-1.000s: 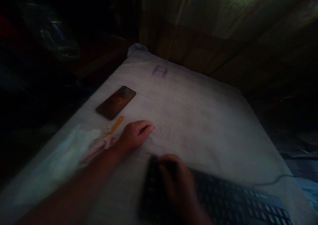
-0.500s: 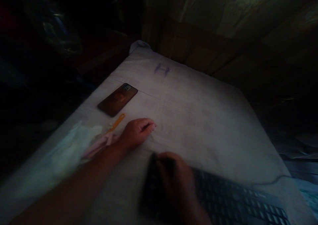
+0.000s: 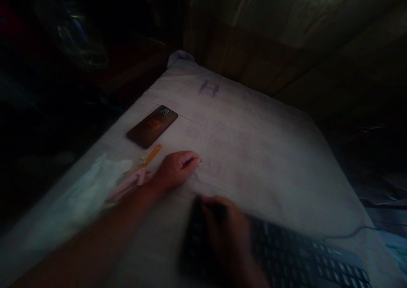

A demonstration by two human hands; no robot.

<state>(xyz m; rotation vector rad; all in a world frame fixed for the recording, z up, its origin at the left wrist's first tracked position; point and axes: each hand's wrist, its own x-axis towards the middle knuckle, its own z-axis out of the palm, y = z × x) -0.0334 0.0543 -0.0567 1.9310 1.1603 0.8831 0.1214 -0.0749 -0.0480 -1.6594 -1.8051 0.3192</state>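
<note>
A black keyboard [image 3: 286,247] lies along the near edge of the view, dim and somewhat blurred. Over its left end is my right hand [image 3: 230,226], fingers curled in and thumb close to them. A dark patch shows between finger and thumb, and I cannot tell whether it is a held thing or the keyboard behind. My left hand [image 3: 178,168] rests on the cloth-covered surface [image 3: 254,152] beyond the keyboard's left corner. Its thumb and fingers are pinched together, and anything between them is too small to make out.
A brown phone [image 3: 152,126] lies face down beyond my left hand. Near my left forearm are a yellow-orange handle [image 3: 151,156], a pink cloth [image 3: 132,182] and a crumpled whitish plastic bag [image 3: 85,195]. A cable [image 3: 346,235] runs off right from the keyboard.
The whole view has shifted very slightly. Both hands keep nearly the same place and shape, and the things on the cloth have not moved.
</note>
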